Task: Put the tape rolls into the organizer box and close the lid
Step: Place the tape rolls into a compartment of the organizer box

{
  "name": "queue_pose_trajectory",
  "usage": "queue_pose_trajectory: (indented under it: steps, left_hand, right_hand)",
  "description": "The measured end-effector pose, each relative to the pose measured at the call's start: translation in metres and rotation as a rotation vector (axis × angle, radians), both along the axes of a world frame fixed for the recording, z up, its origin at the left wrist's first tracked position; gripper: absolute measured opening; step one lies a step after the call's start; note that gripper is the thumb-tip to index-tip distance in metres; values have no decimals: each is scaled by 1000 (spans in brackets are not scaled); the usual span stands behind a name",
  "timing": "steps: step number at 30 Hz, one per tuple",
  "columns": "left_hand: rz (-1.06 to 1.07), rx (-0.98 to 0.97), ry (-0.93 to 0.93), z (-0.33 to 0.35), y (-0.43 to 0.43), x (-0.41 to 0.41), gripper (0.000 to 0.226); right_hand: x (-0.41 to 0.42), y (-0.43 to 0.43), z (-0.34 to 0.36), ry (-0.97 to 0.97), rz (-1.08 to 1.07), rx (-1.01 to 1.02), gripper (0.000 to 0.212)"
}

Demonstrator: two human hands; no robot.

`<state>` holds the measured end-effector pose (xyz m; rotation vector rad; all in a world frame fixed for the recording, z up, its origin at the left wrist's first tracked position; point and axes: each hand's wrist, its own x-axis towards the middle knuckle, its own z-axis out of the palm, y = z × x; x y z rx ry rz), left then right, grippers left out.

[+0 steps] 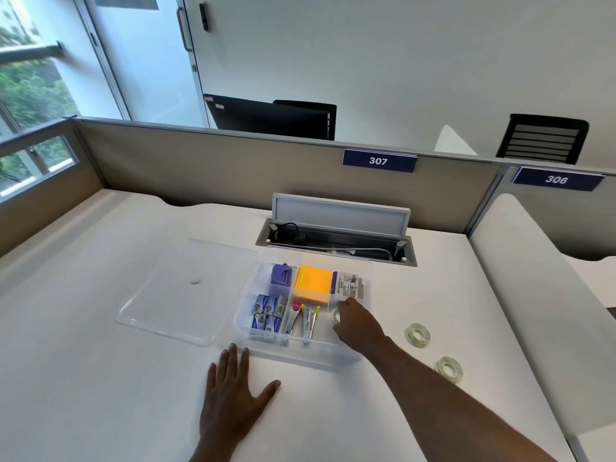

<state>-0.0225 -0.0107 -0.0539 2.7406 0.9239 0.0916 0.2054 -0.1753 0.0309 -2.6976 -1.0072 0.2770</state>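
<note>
The left hand (233,391) lay flat on the bench (100,378), fingers spread, just before the organizer box (293,348). Two tape rolls (417,335) (449,369) lay on the bench to the right of the box. The right hand (356,323) reached into the box's right compartment, its grip pinching a third tape roll (335,316). The clear lid (186,291) lay open to the left of the box.

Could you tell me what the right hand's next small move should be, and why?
Probably release the roll: the right hand holds it inside the box, over the right-hand compartment. Two rolls wait on the desk.
</note>
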Motion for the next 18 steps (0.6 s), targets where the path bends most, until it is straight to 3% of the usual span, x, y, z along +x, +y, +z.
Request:
queue_pose_trajectory:
  steps: [5, 12, 15, 18]
  left_hand:
    - [0, -4, -14, 1, 0, 0, 106]
    - [-1, 9, -7, 1, -1, 0, 106]
    - [-2, 12, -7, 1, 0, 0, 106]
    - [1, -3, -26, 1, 0, 0, 106]
  right_hand:
    - [2, 8, -1, 2, -12, 15, 32]
    - [-4, 0, -1, -153, -89, 152, 23]
    - [0, -9, 8, -268, -210, 288, 21]
    - [10, -25, 17, -326, -464, 417, 22]
